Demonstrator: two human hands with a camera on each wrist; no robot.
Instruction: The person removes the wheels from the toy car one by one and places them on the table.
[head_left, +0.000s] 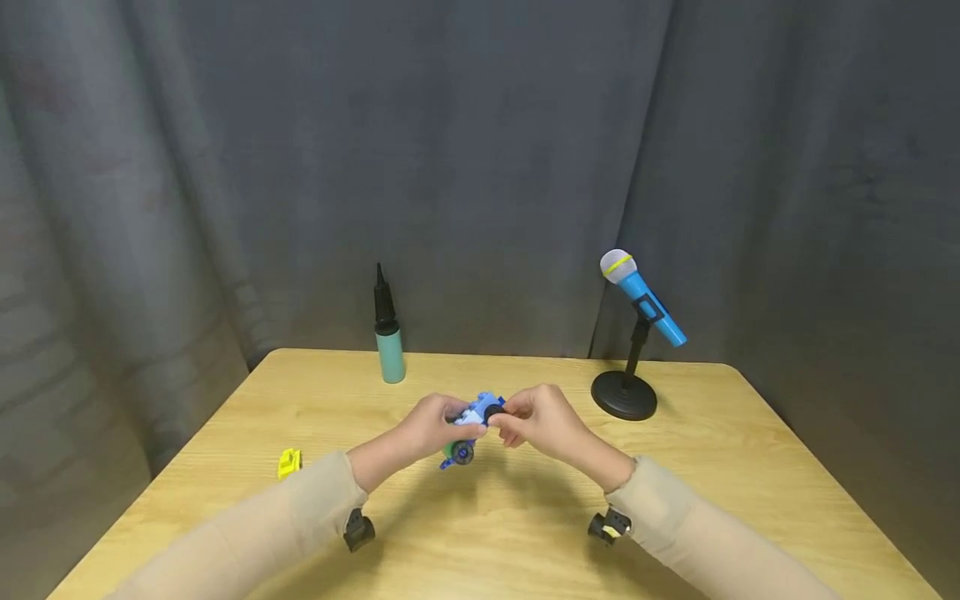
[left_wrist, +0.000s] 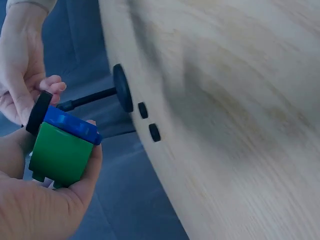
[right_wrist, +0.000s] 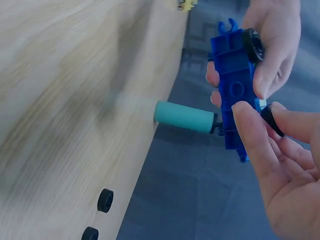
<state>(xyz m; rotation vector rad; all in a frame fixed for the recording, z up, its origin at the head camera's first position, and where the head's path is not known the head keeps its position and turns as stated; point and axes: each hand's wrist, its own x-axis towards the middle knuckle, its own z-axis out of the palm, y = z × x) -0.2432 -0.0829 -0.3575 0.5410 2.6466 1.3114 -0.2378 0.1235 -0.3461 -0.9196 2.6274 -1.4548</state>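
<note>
A toy building-block vehicle [head_left: 472, 414] is held above the table by my left hand [head_left: 433, 427], thumb on one side and fingers on the other. In the right wrist view its blue base [right_wrist: 235, 80] faces the camera, with a hook at one end and a black wheel [right_wrist: 253, 45] fitted near that hook. A green block [left_wrist: 62, 152] sits on the base in the left wrist view. With thumb and fingers, my right hand [head_left: 546, 421] pinches another black wheel [right_wrist: 271, 121] against the side of the base, towards the end away from the hook.
Two loose black wheels [right_wrist: 105, 200] lie on the wooden table [head_left: 675, 467]. A yellow toy piece [head_left: 289, 462] is at the left. Towards the back stand a teal and black pump [head_left: 390, 357] and a blue toy microphone [head_left: 641, 292] on a round black stand [head_left: 624, 396]. Grey curtains hang behind.
</note>
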